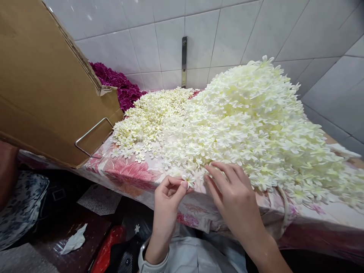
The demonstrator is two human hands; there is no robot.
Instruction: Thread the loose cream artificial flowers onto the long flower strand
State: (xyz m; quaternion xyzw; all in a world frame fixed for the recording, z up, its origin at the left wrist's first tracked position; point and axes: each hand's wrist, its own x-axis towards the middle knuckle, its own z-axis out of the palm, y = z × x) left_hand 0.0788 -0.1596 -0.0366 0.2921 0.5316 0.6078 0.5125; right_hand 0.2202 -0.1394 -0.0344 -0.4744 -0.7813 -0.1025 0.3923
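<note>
My left hand [170, 195] pinches a white flower [188, 180] between thumb and forefinger at the front edge of the table. Just right of it, my right hand [230, 189] reaches palm down to the near edge of a big pile of white flowers [256, 113]. Its thumb and forefinger come close together at some blossoms; what is between them, if anything, is too small to make out. Smaller cream flowers [153, 113] lie behind and to the left, on the flowered tablecloth [131, 170].
A large cardboard panel [51, 83] stands at the left, with a bent metal wire [93, 132] by it. Purple flowers [119, 83] lie behind it. A metal bracket [184, 62] is on the tiled wall. Part of another person [19, 204] shows at the lower left.
</note>
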